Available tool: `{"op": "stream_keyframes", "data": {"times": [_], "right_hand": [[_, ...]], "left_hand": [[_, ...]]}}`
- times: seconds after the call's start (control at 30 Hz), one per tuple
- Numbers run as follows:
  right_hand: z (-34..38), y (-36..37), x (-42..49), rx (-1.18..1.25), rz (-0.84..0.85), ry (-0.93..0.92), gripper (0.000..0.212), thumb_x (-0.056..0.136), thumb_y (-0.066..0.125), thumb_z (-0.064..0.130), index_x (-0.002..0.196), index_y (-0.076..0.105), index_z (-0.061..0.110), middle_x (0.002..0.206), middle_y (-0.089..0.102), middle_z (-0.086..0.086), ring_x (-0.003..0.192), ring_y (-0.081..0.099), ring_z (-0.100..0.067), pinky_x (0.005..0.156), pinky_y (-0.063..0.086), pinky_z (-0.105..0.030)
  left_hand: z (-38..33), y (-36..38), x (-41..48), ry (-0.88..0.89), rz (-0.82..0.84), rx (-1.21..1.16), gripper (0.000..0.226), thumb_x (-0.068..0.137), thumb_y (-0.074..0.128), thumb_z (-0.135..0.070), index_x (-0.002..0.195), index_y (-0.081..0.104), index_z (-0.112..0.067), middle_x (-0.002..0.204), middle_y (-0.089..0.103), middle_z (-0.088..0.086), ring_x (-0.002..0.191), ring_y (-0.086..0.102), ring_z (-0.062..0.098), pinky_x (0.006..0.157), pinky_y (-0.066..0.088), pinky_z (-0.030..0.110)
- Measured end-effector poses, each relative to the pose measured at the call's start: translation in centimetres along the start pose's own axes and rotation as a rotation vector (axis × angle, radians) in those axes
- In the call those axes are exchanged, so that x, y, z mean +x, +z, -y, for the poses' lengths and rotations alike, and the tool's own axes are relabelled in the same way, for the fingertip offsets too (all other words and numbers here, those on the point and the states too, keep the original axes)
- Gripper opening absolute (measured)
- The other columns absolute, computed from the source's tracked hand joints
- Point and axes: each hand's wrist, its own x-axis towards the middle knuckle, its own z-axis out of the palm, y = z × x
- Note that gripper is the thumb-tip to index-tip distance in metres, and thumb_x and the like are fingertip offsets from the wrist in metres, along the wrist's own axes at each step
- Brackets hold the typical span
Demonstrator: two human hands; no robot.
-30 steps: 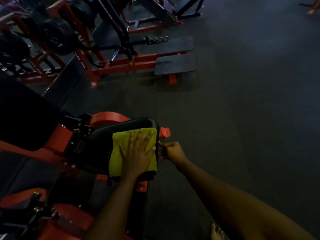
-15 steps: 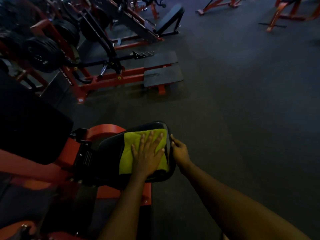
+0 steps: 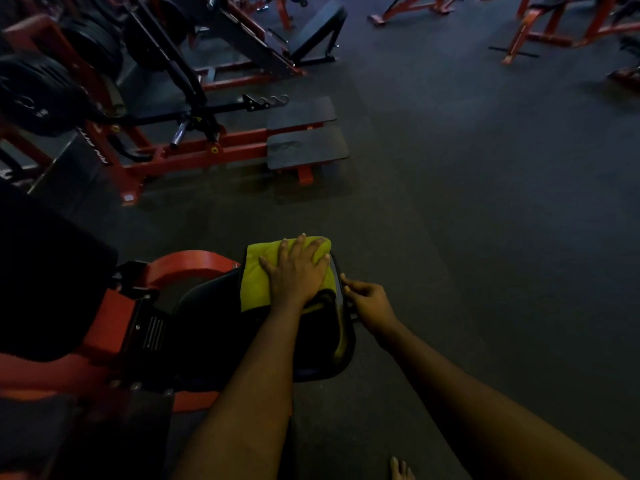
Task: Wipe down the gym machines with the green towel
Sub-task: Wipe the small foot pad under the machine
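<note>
While flat left hand [image 3: 298, 273] presses green towel [image 3: 254, 282], right hand [image 3: 372, 303] touches pad [image 3: 207, 323].

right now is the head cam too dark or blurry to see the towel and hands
Head view: dim but sharp; green towel shows brightly under the left hand; the right hand at the seat pad edge has its grip lost in shadow; background machines lean with wide-angle distortion.

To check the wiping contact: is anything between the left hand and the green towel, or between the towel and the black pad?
Nothing visible. The left hand presses flat on the green towel, which lies on the black pad.
</note>
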Motion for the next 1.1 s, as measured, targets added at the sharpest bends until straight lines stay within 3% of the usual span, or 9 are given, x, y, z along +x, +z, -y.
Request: {"op": "stream_keyframes", "data": {"times": [0.13,0.23,0.3,0.37,0.5,0.63,0.83,0.93,1.1], "right_hand": [[1.4,-0.6,1.8,-0.031,-0.053,0.044,0.021,0.098,0.059,0.009,0.099,0.080,0.009,0.090,0.074,-0.023,0.070,0.066,-0.027,0.060,0.050,-0.037],[1.8,0.1,2.4,-0.074,-0.101,-0.003,0.026,0.093,0.059,0.014,0.073,0.064,-0.001,0.077,0.065,-0.027,0.063,0.061,-0.024,0.058,0.052,-0.039],[1.5,0.7,2.4,-0.135,-0.148,-0.053,0.033,0.095,0.061,0.019,0.065,0.050,0.012,0.064,0.055,-0.010,0.060,0.052,-0.014,0.058,0.046,-0.034],[1.1,1.6,2.0,-0.189,-0.187,-0.086,0.031,0.100,0.058,0.024,0.072,0.045,0.022,0.068,0.054,0.003,0.062,0.051,-0.009,0.058,0.040,-0.031],[0.7,3.3,1.8,-0.211,-0.223,-0.069,0.014,0.106,0.046,0.029,0.100,0.052,0.018,0.097,0.064,-0.005,0.089,0.063,-0.024,0.075,0.050,-0.038],[1.0,3.7,1.7,-0.184,-0.195,-0.039,0.039,0.109,0.039,0.031,0.142,0.050,0.012,0.139,0.058,-0.011,0.127,0.056,-0.031,0.104,0.046,-0.041],[0.1,4.0,1.9,-0.182,-0.208,-0.028,0.039,0.110,0.033,0.039,0.115,0.062,0.014,0.108,0.068,-0.010,0.101,0.065,-0.030,0.085,0.053,-0.045],[-0.3,4.1,2.4,-0.219,-0.234,-0.031,0.039,0.109,0.032,0.040,0.109,0.062,0.015,0.104,0.068,-0.010,0.098,0.065,-0.032,0.084,0.053,-0.046],[-0.2,4.0,2.5,-0.273,-0.246,-0.046,0.043,0.109,0.034,0.040,0.144,0.055,0.027,0.135,0.065,-0.010,0.124,0.059,-0.035,0.103,0.048,-0.045]], "left_hand": [[0.7,1.1,-3.2,0.031,-0.083,-0.002,0.054,0.099,0.034,-0.060,0.151,0.021,-0.057,0.167,0.009,-0.016,0.155,0.003,0.020,0.116,0.003,0.070],[1.8,2.4,-5.3,0.078,-0.144,0.026,0.060,0.089,0.021,-0.066,0.149,0.021,-0.061,0.167,0.011,-0.016,0.155,0.009,0.021,0.114,0.010,0.071],[1.7,2.4,-4.9,0.062,-0.141,0.029,0.062,0.087,0.016,-0.070,0.149,0.019,-0.062,0.167,0.010,-0.017,0.155,0.008,0.020,0.113,0.010,0.071],[1.4,2.0,-3.2,0.024,-0.113,0.045,0.059,0.092,0.020,-0.070,0.150,0.017,-0.061,0.166,0.007,-0.018,0.155,0.004,0.018,0.114,0.007,0.071],[1.3,0.8,0.9,-0.055,-0.048,0.002,0.051,0.100,0.035,-0.060,0.150,0.028,-0.051,0.165,0.018,-0.014,0.154,0.009,0.019,0.116,0.003,0.070],[1.3,0.1,1.3,-0.019,-0.036,-0.014,0.051,0.101,0.037,-0.057,0.150,0.029,-0.050,0.164,0.021,-0.014,0.153,0.013,0.020,0.117,0.004,0.069],[3.7,1.3,-4.7,0.197,-0.055,0.076,0.063,0.087,0.013,-0.069,0.150,0.007,-0.064,0.166,-0.004,-0.020,0.155,-0.006,0.017,0.117,0.003,0.067],[3.4,1.3,-2.9,0.177,-0.036,0.071,0.056,0.094,0.023,-0.068,0.148,0.010,-0.064,0.166,0.000,-0.020,0.154,-0.002,0.016,0.115,0.004,0.069],[2.0,0.4,0.9,0.108,-0.030,0.066,0.049,0.099,0.035,-0.062,0.147,0.033,-0.050,0.162,0.025,-0.011,0.150,0.019,0.022,0.114,0.012,0.069]]}}
